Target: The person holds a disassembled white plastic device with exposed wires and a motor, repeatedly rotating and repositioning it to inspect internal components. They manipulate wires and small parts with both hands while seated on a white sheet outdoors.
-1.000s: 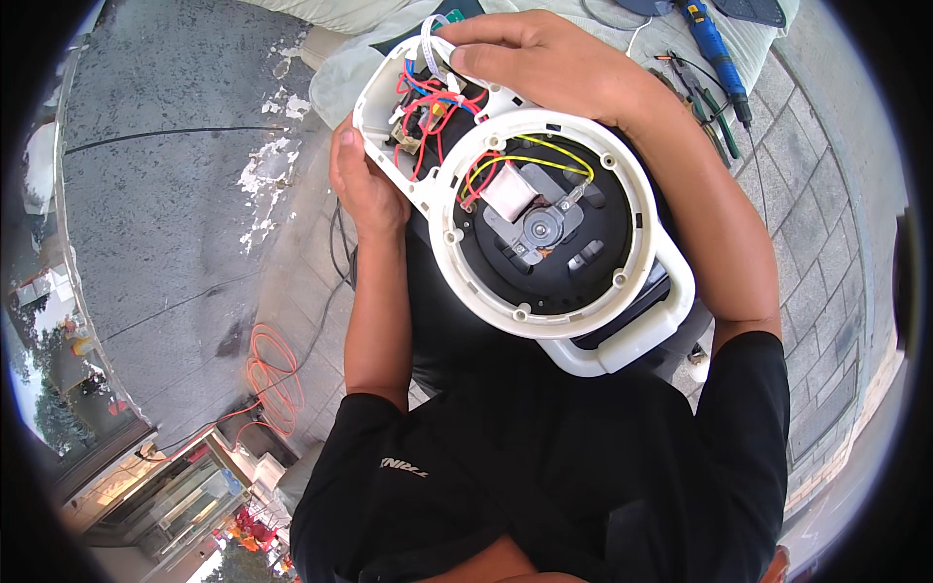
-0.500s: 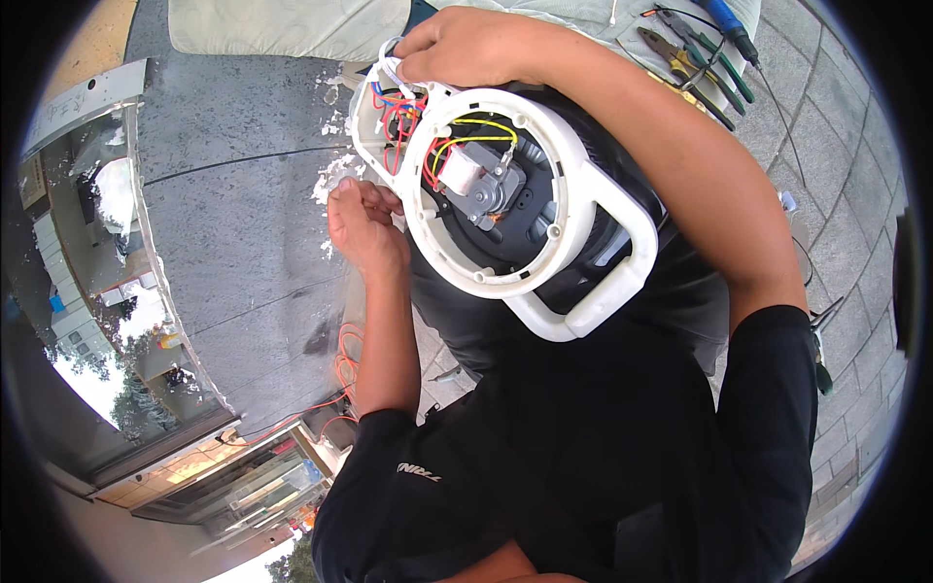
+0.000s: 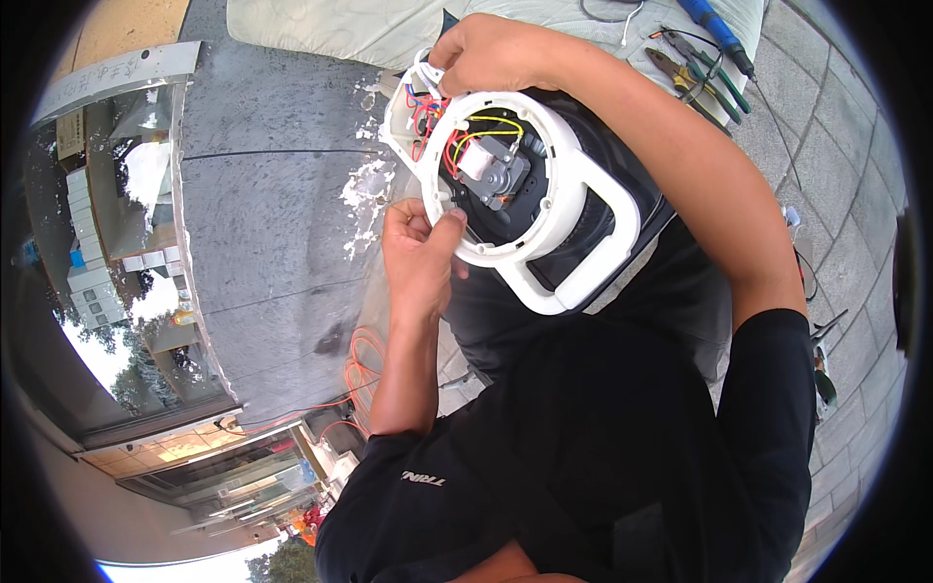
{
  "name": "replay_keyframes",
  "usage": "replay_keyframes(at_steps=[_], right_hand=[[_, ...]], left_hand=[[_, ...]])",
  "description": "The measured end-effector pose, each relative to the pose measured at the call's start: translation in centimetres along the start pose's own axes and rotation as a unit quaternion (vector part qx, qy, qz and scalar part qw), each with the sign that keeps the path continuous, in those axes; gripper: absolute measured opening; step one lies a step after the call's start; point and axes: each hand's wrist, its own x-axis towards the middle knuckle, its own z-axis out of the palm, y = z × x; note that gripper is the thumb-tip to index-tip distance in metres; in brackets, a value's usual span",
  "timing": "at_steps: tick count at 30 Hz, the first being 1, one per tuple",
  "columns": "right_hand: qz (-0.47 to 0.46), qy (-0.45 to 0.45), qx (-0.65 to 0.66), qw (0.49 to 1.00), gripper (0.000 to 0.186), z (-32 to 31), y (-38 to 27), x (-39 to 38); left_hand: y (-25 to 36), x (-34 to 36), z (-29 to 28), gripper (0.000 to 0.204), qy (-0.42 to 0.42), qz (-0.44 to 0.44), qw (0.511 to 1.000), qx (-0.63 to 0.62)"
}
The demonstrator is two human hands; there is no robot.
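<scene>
A white plastic housing (image 3: 570, 228) with a round ring and looped handle is set on a dark round body (image 3: 650, 194) over my lap. Inside the ring are a small metal motor (image 3: 507, 180), red wires and yellow wires; more red and blue wires fill the side compartment, with a white cable at its top. My left hand (image 3: 421, 255) grips the lower left of the ring, thumb on its rim. My right hand (image 3: 491, 53) has its fingers curled over the top of the side compartment beside the white cable; exactly what the fingertips pinch is partly hidden.
A pale cushion (image 3: 311, 24) lies ahead. At the back right are pliers (image 3: 671, 73), other hand tools and a blue soldering-type tool (image 3: 719, 31). An orange hose (image 3: 362, 364) lies coiled at the left. Glass display cases (image 3: 126, 272) stand beyond.
My left hand has moved from the side compartment down and right onto the ring's lower left rim. The housing sits higher in view, slightly turned; my right hand stays at the compartment's top.
</scene>
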Motion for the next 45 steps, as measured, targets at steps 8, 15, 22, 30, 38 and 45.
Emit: replay_keyframes(at_steps=[8, 15, 22, 30, 38, 45], right_hand=[[-0.123, 0.131, -0.098, 0.979, 0.031, 1.2, -4.8, -4.5], [0.263, -0.222, 0.002, 0.939, 0.031, 2.9, -9.5, -8.4], [0.347, -0.218, 0.132, 0.903, 0.03, 5.0, -9.2, -7.2], [0.405, -0.185, 0.195, 0.874, 0.018, 6.0, -9.9, -6.3], [0.455, -0.172, 0.263, 0.833, 0.019, 6.6, -9.6, -5.8], [0.447, -0.165, 0.275, 0.835, 0.016, 6.9, -9.6, -5.7]], left_hand=[[0.2, 0.2, -0.4, 0.028, -0.001, 0.009, 0.999, -0.04], [-0.3, 0.4, -0.7, 0.035, -0.026, 0.051, 0.994, -0.095], [-1.1, 1.0, -1.1, 0.039, -0.06, 0.047, 0.982, -0.174], [-2.0, 1.0, -1.5, 0.04, -0.086, 0.054, 0.973, -0.208], [-3.1, 0.7, -2.0, 0.041, -0.153, 0.049, 0.928, -0.336], [-2.3, 0.6, -2.0, 0.049, -0.174, -0.026, 0.899, -0.402]])
